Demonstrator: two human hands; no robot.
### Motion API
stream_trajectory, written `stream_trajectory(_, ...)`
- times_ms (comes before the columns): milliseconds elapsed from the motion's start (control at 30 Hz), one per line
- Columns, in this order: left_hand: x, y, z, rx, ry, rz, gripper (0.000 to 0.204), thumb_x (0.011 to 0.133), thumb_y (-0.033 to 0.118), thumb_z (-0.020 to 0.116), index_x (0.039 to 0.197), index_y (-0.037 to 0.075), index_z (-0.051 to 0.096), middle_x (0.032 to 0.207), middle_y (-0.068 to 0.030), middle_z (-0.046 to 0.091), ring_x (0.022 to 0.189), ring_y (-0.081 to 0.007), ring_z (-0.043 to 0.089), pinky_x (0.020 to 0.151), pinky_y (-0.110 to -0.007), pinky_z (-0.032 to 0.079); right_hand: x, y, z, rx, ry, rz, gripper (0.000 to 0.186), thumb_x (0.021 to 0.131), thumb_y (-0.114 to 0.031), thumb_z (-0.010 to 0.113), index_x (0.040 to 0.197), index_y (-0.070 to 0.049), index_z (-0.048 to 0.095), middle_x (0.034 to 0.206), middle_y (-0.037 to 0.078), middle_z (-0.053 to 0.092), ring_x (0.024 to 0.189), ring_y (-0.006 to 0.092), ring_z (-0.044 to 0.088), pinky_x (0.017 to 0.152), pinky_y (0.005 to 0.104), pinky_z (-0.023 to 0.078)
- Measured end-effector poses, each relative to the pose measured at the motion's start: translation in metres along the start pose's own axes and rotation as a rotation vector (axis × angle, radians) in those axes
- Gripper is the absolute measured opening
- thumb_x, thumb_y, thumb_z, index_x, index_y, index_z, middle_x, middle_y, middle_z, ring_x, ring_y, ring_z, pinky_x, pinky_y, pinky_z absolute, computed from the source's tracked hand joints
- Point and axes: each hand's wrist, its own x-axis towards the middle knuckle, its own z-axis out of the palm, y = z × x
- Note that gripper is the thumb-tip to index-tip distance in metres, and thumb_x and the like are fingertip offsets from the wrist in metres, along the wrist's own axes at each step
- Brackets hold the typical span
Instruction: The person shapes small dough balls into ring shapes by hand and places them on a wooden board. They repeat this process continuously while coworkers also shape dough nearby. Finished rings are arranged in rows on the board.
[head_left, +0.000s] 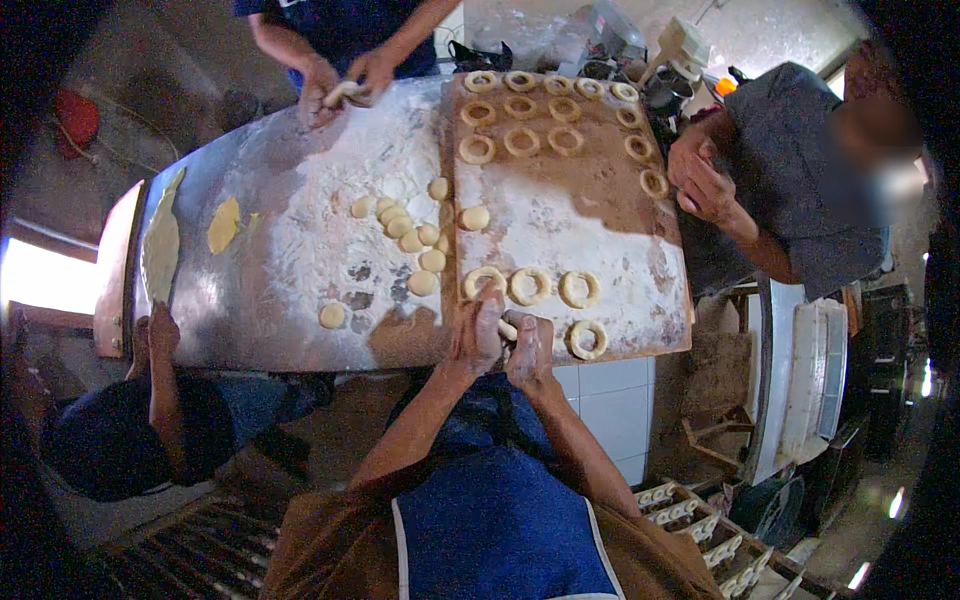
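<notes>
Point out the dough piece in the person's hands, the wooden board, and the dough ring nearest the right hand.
dough piece (508,329): head view, pale end showing between the hands.
wooden board (600,215): head view, bare floured middle.
dough ring (587,339): head view, its rim.

Wearing a blue apron (500,520) with thin white edging along both sides, blue straps running up from the bib. Under it a brown garment (330,550), loose and creased at the shoulders. Forearms bare below each grip, sleeves ending well back near the elbows. Left grip (478,335) and right grip (530,350) ungloved, dusted with flour.
</notes>
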Motion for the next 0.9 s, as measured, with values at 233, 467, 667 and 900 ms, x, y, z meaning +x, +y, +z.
stream_trajectory(233,0.006,-0.034,0.064,-1.182,-0.580,-0.040,0.036,0.093,0.031,0.052,0.114,0.002,0.054,0.095,-0.0104,0.060,0.077,-0.0248,0.057,0.069,-0.041,0.048,-0.002,0.020,-0.085,-0.552,-0.128,-0.226,0.062,0.099,-0.051,0.039,0.073,0.003,0.054,0.069,0.012,0.059,0.066,0.0206,0.056,0.058,0.0394,0.044)
stream_trajectory(467,-0.009,-0.029,0.127,-0.972,-0.700,-0.122,0.025,0.090,0.023,0.053,0.106,0.005,0.056,0.076,-0.0152,0.059,0.066,-0.0328,0.057,0.059,-0.044,0.046,-0.020,0.010,-0.121,-0.245,0.292,-0.115,0.063,0.099,-0.046,0.034,0.077,0.006,0.063,0.059,0.010,0.054,0.053,0.0192,0.046,0.050,0.0395,0.036)
stream_trajectory(667,-0.023,-0.021,0.156,0.163,-0.583,0.615,0.020,0.091,0.029,0.051,0.087,0.010,0.050,0.068,-0.0063,0.052,0.058,-0.0239,0.052,0.058,-0.044,0.046,-0.029,0.035,-0.159,-0.203,0.312,-0.079,0.084,0.095,-0.066,0.029,0.079,0.007,0.067,0.057,0.007,0.054,0.051,0.0163,0.046,0.046,0.0372,0.032)
stream_trajectory(900,-0.026,-0.039,0.163,0.159,-0.508,0.592,0.023,0.095,0.029,0.047,0.082,0.012,0.052,0.068,-0.0010,0.048,0.060,-0.0200,0.051,0.058,-0.037,0.046,-0.029,0.006,-0.167,-0.239,0.277,-0.193,0.088,0.093,-0.071,0.024,0.077,0.005,0.066,0.056,0.008,0.052,0.051,0.0167,0.045,0.046,0.0346,0.030)
